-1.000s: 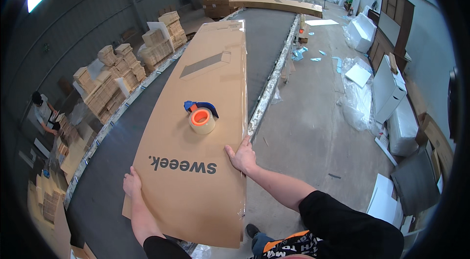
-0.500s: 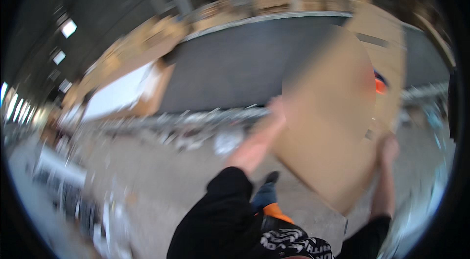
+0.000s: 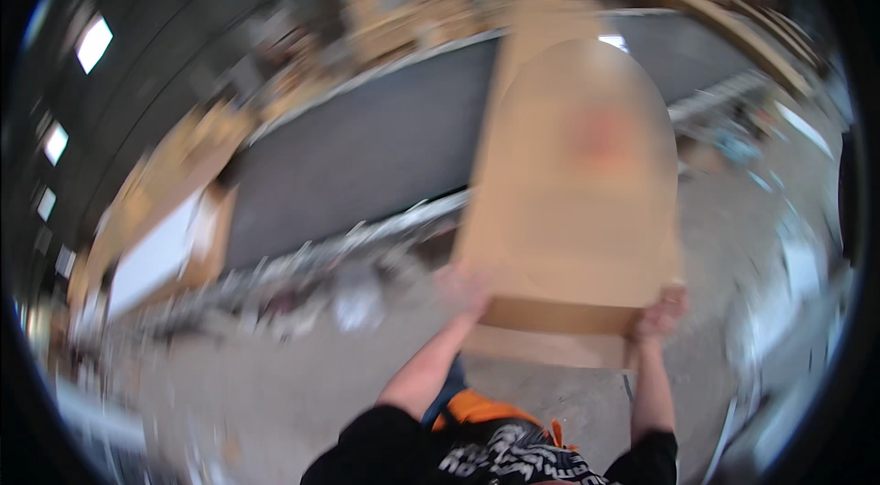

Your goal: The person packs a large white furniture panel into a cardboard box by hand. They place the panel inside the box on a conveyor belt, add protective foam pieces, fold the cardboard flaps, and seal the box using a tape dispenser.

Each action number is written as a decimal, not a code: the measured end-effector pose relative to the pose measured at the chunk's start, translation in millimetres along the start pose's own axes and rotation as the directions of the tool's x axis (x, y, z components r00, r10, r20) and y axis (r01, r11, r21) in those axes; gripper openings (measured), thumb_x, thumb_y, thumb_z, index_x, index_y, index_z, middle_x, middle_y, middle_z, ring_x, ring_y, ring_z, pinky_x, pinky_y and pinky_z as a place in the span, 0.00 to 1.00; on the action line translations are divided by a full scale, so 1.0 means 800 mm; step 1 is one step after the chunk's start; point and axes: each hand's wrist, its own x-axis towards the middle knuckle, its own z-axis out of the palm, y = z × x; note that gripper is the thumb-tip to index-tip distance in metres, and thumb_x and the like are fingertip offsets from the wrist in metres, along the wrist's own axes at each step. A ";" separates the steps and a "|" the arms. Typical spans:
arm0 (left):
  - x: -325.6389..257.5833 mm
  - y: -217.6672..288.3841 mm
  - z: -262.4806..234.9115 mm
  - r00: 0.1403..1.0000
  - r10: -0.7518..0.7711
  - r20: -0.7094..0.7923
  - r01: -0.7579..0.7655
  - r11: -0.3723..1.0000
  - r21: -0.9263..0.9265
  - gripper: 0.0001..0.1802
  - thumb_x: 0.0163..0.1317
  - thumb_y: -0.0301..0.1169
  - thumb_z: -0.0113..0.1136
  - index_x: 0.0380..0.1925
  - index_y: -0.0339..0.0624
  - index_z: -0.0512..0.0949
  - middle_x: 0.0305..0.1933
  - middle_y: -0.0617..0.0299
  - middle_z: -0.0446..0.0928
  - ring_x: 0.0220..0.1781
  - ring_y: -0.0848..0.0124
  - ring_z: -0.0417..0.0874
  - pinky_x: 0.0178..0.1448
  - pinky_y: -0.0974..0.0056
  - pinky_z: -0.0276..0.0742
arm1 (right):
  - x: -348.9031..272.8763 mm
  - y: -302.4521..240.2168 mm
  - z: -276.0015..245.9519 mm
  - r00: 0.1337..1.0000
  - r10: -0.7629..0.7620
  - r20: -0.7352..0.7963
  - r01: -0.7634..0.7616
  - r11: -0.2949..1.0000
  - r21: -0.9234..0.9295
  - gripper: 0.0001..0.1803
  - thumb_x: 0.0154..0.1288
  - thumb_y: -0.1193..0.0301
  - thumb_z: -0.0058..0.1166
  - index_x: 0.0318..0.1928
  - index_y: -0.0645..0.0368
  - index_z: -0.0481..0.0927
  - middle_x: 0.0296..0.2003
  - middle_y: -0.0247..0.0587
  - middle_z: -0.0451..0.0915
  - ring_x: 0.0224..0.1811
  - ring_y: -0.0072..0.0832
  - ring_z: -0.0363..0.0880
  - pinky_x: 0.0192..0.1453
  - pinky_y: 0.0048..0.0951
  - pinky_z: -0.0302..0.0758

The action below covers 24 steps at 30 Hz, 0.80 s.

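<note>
- A dim warehouse hall with a grey concrete floor (image 3: pixel 302 393); a dark conveyor belt (image 3: pixel 367 127) runs through it, edged by a worn near rail (image 3: pixel 362 236).
- Behind the belt, slightly blurred, stand stacks of pale brown boards (image 3: pixel 394 27).
- The long cardboard carton (image 3: pixel 568 247) lies across the belt, its near end jutting past the near rail over the floor; a darker brown band and a paler strip show at that end.
- On top of it is an orange-red patch (image 3: pixel 607 135), too smeared to name.
- The person's right hand (image 3: pixel 662 313) grasps the carton's near right corner, fingers curled around the edge.
- The left hand (image 3: pixel 467 291) is at the near left corner; blur makes it impossible to tell how its fingers are set.
- Farther left, a white panel (image 3: pixel 156 256) sits in brown cardboard.
</note>
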 end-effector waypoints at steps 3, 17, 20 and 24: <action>-0.003 -0.021 -0.009 0.983 -0.010 -0.184 0.007 1.000 -0.021 0.21 0.60 0.49 0.52 0.40 0.44 0.79 0.38 0.51 0.73 0.41 0.54 0.74 0.44 0.50 0.69 | 0.018 -0.017 0.028 0.973 -0.003 -0.232 0.039 0.988 0.150 0.25 0.61 0.55 0.44 0.51 0.61 0.76 0.54 0.56 0.72 0.56 0.53 0.69 0.60 0.52 0.65; -0.004 -0.025 -0.002 0.993 0.032 -0.115 -0.047 0.991 -0.125 0.23 0.64 0.40 0.46 0.48 0.32 0.76 0.39 0.46 0.70 0.42 0.52 0.72 0.45 0.53 0.70 | 0.062 -0.013 -0.085 0.766 -0.029 0.642 -0.119 0.975 0.186 0.56 0.30 0.60 0.72 0.65 0.58 0.60 0.63 0.66 0.48 0.62 0.63 0.52 0.64 0.58 0.64; -0.008 -0.023 0.004 0.991 0.061 -0.121 -0.078 0.987 -0.138 0.23 0.65 0.40 0.45 0.48 0.32 0.76 0.39 0.46 0.69 0.42 0.52 0.72 0.44 0.53 0.69 | 0.040 0.001 -0.071 0.824 -0.039 0.565 -0.079 0.980 0.184 0.54 0.30 0.66 0.70 0.65 0.58 0.61 0.63 0.67 0.48 0.63 0.62 0.51 0.63 0.58 0.64; -0.007 -0.016 -0.003 0.987 0.036 -0.157 -0.063 0.984 -0.169 0.24 0.67 0.42 0.43 0.48 0.32 0.75 0.39 0.46 0.70 0.42 0.54 0.72 0.46 0.54 0.69 | 0.027 0.010 -0.057 0.884 -0.141 0.446 0.022 0.965 0.262 0.48 0.37 0.68 0.68 0.64 0.58 0.63 0.62 0.66 0.49 0.62 0.62 0.50 0.60 0.58 0.64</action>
